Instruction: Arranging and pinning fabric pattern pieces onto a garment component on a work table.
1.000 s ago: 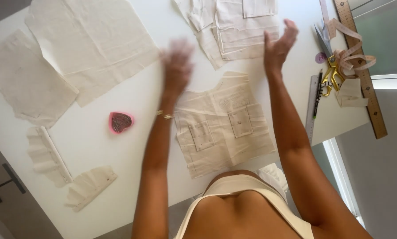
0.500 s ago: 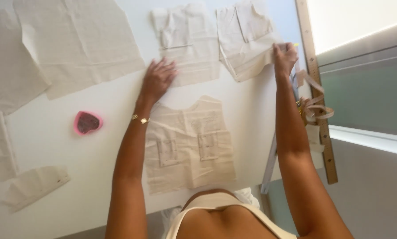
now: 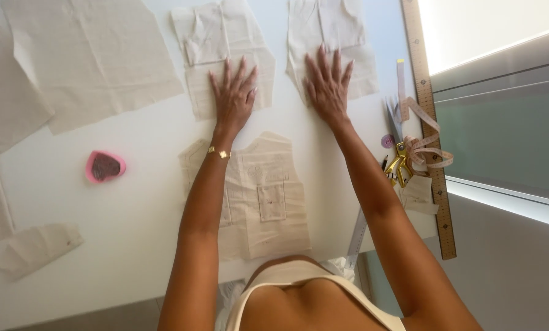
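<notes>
Head view, the only view. Two beige fabric pieces lie side by side at the far edge of the white table, well apart from the body, with a strip of bare tabletop between them. The left fabric piece sits under the left hand; only its near half is covered by the palm, and the rest extends away past the fingertips. The right fabric piece sits under the right hand in the same way, its near edge just beside the heel of the palm. Left hand: flat, palm down, fingers spread apart, pressing on the cloth; nothing pinched or gripped. Right hand: flat, palm down, fingers fanned slightly, resting on the cloth; nothing gripped. A thin gold bracelet rings the left wrist. Between the forearms, nearer the body, lies a third pocketed fabric piece, touched by neither hand. A large plain cloth panel lies to the left. A pink heart-shaped holder sits well left of the left forearm. To the right, a wooden ruler runs along the table edge, with gold-handled scissors and a pink measuring tape just beside it.
</notes>
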